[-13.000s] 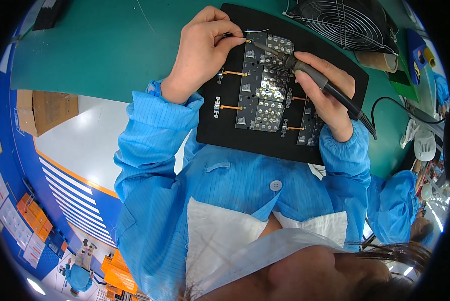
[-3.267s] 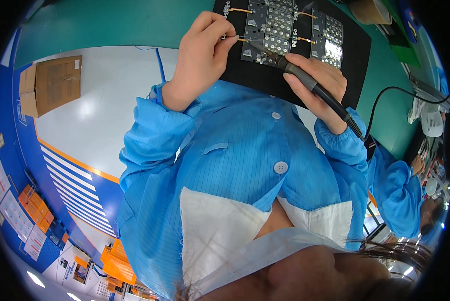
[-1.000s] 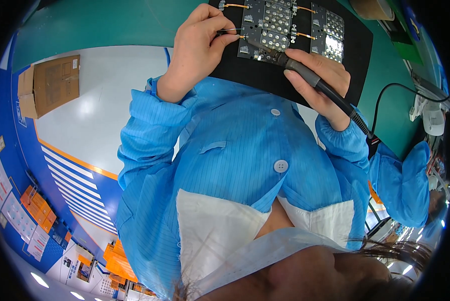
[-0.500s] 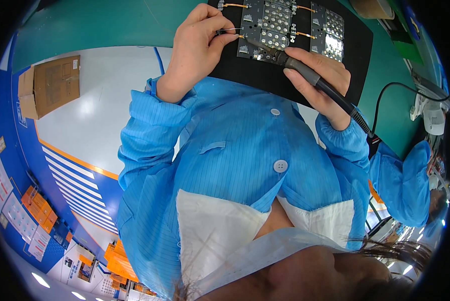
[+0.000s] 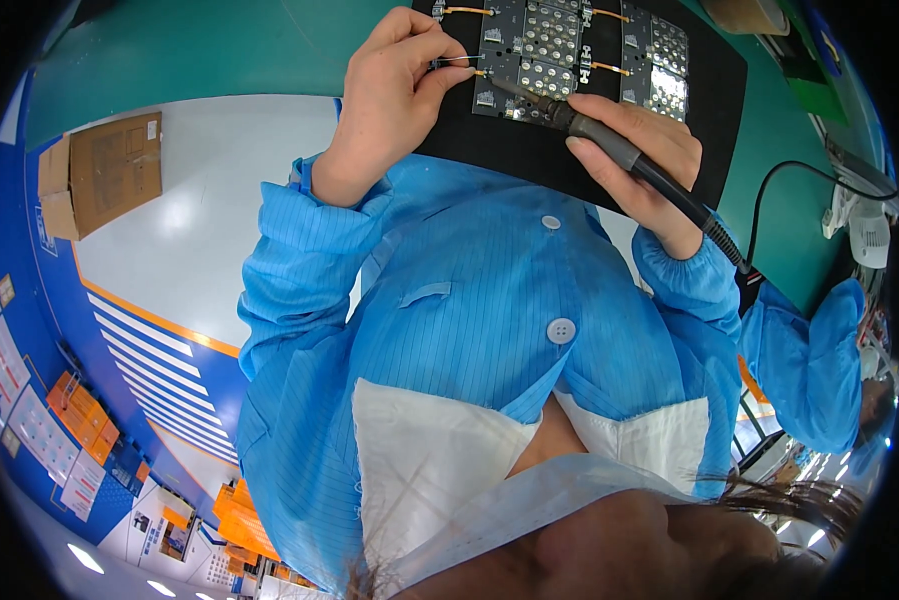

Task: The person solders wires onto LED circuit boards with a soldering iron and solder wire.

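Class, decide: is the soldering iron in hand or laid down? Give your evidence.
In hand: the right hand grips the soldering iron, which slants across a circuit board.

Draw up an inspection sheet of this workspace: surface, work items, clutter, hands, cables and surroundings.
Surface: black mat on a green table.
Work items: dark circuit boards with orange strips; soldering iron, tip at the left boards, contact unclear.
Clutter: brown tube near the mat's far right, cut off by the view.
Left hand: fingers pinched at a thin pale wire.
Right hand: fingers around the soldering iron.
Cables: black cable arcing off to the right.
Surroundings: cardboard box at left; orange crates lower left; another person's blue sleeve at right.
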`<move>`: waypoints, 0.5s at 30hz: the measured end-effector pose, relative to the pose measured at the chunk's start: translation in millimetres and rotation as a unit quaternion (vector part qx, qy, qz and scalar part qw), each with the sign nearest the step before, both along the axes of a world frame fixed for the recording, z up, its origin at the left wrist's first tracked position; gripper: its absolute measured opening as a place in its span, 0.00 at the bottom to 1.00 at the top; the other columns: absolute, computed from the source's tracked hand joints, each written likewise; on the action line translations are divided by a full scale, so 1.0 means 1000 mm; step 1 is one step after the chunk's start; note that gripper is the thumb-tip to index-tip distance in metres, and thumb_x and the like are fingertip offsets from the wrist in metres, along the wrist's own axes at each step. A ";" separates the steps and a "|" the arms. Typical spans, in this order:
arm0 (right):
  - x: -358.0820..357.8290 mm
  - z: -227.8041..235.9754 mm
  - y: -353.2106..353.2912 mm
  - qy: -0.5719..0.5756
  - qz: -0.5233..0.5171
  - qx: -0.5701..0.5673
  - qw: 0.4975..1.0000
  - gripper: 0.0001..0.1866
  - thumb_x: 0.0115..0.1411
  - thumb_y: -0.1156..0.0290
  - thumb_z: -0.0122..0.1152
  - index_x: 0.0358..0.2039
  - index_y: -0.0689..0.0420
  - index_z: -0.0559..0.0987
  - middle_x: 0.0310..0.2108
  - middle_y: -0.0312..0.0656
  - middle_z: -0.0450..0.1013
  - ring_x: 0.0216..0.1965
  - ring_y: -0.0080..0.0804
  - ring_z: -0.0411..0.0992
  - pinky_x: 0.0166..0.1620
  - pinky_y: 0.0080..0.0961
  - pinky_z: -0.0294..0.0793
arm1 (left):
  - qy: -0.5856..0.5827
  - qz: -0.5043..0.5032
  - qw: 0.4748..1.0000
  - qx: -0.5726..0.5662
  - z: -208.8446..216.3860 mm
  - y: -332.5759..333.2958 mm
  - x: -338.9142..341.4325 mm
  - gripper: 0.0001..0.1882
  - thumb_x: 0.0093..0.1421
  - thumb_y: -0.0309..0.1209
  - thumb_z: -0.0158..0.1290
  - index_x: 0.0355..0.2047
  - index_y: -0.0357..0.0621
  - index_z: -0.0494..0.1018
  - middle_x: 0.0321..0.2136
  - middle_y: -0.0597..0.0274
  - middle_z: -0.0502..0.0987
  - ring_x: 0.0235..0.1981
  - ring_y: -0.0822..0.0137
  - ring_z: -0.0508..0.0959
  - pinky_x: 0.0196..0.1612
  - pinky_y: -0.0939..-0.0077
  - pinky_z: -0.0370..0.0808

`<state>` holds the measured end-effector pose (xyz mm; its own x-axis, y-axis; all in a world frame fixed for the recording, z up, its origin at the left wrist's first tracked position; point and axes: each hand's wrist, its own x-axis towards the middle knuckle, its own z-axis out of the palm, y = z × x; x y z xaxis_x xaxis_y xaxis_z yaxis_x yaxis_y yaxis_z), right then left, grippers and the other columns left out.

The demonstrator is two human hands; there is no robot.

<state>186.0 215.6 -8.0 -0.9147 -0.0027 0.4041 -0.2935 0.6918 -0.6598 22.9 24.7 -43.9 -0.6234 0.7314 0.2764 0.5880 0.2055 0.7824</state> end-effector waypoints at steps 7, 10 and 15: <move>0.001 0.002 0.000 -0.010 -0.005 0.000 1.000 0.17 0.53 0.69 0.66 0.43 0.64 0.79 0.29 0.47 0.78 0.28 0.35 0.79 0.32 0.22 0.78 | 0.001 -0.005 1.000 0.001 -0.001 0.000 0.000 0.06 0.51 0.20 0.61 0.30 0.36 0.77 0.32 0.65 0.69 0.18 0.78 0.61 0.22 0.83 0.60; 0.000 0.000 0.000 -0.008 -0.008 0.006 1.000 0.17 0.53 0.69 0.66 0.43 0.64 0.79 0.29 0.47 0.78 0.28 0.35 0.79 0.32 0.22 0.77 | -0.003 -0.006 1.000 0.005 0.000 0.000 -0.001 0.06 0.51 0.20 0.61 0.30 0.35 0.77 0.32 0.65 0.69 0.18 0.78 0.61 0.22 0.83 0.60; -0.004 -0.003 -0.001 0.041 -0.007 -0.007 0.999 0.16 0.52 0.68 0.68 0.40 0.60 0.80 0.24 0.43 0.78 0.22 0.30 0.77 0.24 0.18 0.75 | 0.000 -0.004 1.000 0.007 0.000 0.000 0.000 0.06 0.51 0.20 0.61 0.30 0.35 0.76 0.32 0.65 0.69 0.18 0.78 0.61 0.22 0.83 0.60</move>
